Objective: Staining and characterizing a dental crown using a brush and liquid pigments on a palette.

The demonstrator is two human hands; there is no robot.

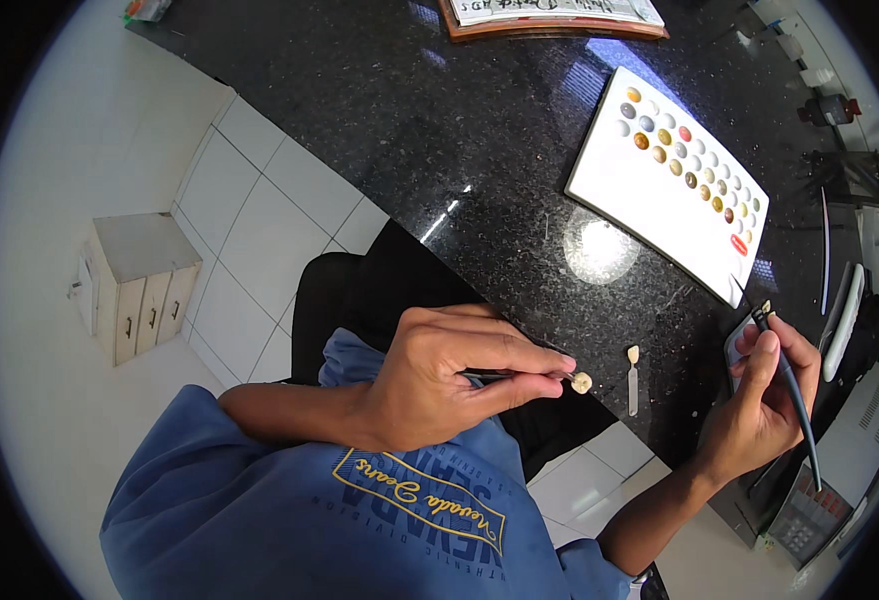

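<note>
My left hand [449, 375] is closed in a pinch round a slim dark pair of tweezers [489, 375]. At their tip sits a small cream-coloured dental crown [581, 383], just off the counter's near edge. Between the fingers of my right hand [759, 400] is a thin brush [797, 400] with a dark blue handle. Its fine dark tip points at the near corner of a white paint palette [609, 170], which carries rows of wells in whites, browns, yellows and reds. A tooth-shaped shade tab [632, 375] on a pale stem lies on the counter between my hands.
The black speckled counter [409, 130] holds a brown-edged board with papers [559, 22] at the far side. A dark holder of tools [849, 180] and a long white object [844, 320] stand right. A grey-white machine [859, 430] is beyond my right hand. Drawers [144, 285] stand left.
</note>
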